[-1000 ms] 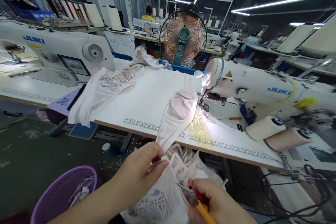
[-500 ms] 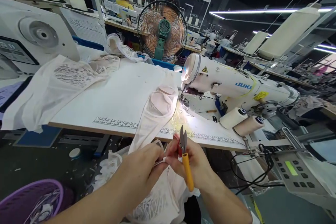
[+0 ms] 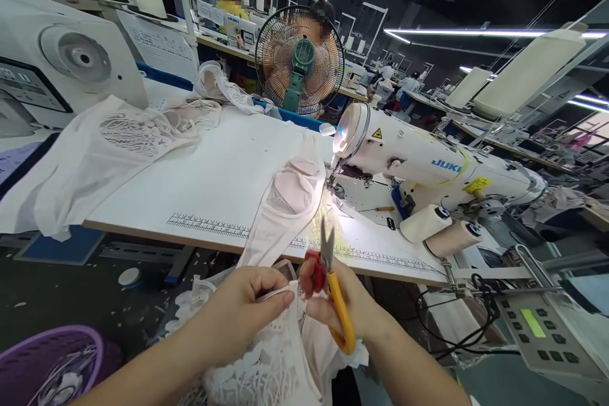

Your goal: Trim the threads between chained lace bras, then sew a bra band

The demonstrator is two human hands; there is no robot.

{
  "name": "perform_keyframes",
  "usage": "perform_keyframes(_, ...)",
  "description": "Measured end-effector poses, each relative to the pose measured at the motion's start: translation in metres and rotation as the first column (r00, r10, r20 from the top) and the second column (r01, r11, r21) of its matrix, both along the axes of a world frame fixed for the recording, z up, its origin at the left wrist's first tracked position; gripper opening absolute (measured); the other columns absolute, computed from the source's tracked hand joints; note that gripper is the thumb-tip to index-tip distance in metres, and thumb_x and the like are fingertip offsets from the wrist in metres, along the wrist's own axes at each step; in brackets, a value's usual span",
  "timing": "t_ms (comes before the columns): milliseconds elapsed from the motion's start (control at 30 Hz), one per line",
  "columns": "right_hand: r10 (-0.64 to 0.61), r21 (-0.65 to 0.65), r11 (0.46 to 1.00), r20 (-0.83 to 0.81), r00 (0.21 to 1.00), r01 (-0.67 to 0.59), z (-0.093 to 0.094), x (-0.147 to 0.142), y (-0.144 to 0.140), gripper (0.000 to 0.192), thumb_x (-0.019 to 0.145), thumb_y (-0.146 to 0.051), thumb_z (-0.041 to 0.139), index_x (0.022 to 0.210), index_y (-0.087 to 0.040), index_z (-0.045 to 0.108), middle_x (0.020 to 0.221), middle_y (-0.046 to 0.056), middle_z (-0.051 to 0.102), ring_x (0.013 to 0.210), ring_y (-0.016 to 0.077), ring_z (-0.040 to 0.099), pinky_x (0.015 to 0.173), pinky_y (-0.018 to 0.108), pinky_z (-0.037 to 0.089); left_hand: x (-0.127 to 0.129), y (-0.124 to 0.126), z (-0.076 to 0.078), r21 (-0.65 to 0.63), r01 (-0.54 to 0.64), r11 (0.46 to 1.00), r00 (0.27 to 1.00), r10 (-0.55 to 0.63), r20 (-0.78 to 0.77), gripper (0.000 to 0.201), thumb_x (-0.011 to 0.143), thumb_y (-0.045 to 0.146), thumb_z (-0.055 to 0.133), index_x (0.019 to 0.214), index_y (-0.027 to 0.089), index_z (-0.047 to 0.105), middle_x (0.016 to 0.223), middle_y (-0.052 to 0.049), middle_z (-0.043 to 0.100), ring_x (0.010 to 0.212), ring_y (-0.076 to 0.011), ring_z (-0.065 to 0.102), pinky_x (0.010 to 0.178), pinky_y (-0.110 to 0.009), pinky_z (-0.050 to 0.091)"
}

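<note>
The white lace garment (image 3: 266, 361) is hanging off the near edge of the counter (image 3: 214, 184) and bunching in the person's lap, low in the middle of the view; its padded cup (image 3: 290, 190) is lying further up on the counter, just left of the sewing machine (image 3: 428, 165); the left hand (image 3: 242, 307) is pinching a strip of the garment's edge, fingers closed on the fabric; the right hand (image 3: 347, 307) is sitting just to the right of it, fingers wrapped around a pair of thread snips (image 3: 333, 292) with a yellow handle and a red loop, the blades pointing up and away; the blades seem to be slightly parted, though they are too small to be sure; the two hands are nearly touching over the lace. A second pale lace piece (image 3: 109, 152) is draping over the far left of the counter, beside another white machine (image 3: 61, 63); two cream thread cones (image 3: 442, 231) are lying on their sides near the right of the sewing machine; a green standing fan (image 3: 299, 60) is facing the counter from the far side; a purple basket (image 3: 47, 368) is sitting on the floor at the near left; a grey control panel (image 3: 542, 330) is glowing green at the near right.
</note>
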State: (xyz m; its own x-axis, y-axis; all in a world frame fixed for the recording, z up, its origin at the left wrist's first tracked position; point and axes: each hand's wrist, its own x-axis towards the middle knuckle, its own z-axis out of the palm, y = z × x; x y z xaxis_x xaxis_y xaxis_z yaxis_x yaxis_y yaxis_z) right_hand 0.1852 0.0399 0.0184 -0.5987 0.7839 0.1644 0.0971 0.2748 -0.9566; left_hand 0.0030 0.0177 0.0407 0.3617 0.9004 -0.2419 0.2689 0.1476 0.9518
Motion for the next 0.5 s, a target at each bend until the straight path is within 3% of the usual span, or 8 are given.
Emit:
perform_keyframes(100,0.198,-0.047,0.980,0.190,0.962,-0.193,-0.003,0.012,0.003,0.051,0.074,-0.068,0.041,0.086,-0.018,0.045,0.072,0.001,0.045,0.059,0.0121,0.042,0.053,0.026,0.037,-0.003,0.003,0.001,-0.049,-0.032,0.998,0.999,0.031,-0.023,0.029,0.068,0.043,0.046,0.052,0.020,0.040,0.051,0.006,0.030,0.049,-0.0103,0.027,0.048,-0.024,0.022)
perform_keyframes(200,0.289,-0.049,0.956,0.353,0.890,-0.290,-0.006,0.017,0.002,0.062,0.071,-0.077,0.029,0.079,-0.018,0.044,0.066,0.000,0.043,0.055,0.0114,0.039,0.049,0.024,0.033,-0.005,0.006,-0.001,-0.055,-0.042,0.998,0.999,0.042,-0.010,0.030,0.066,0.043,0.047,0.050,0.020,0.038,0.050,0.006,0.030,0.049,-0.0102,0.027,0.048,-0.024,0.022)
perform_keyframes(500,0.205,0.028,0.965,0.539,0.817,-0.260,-0.016,0.019,-0.001,0.050,0.072,-0.069,0.037,0.072,-0.019,0.040,0.063,-0.001,0.044,0.054,0.0119,0.040,0.049,0.023,0.032,-0.009,0.011,-0.008,-0.104,-0.115,0.988,0.993,0.116,0.010,0.027,0.064,0.038,0.053,0.048,0.019,0.043,0.047,0.007,0.029,0.046,-0.0087,0.023,0.046,-0.023,0.018)
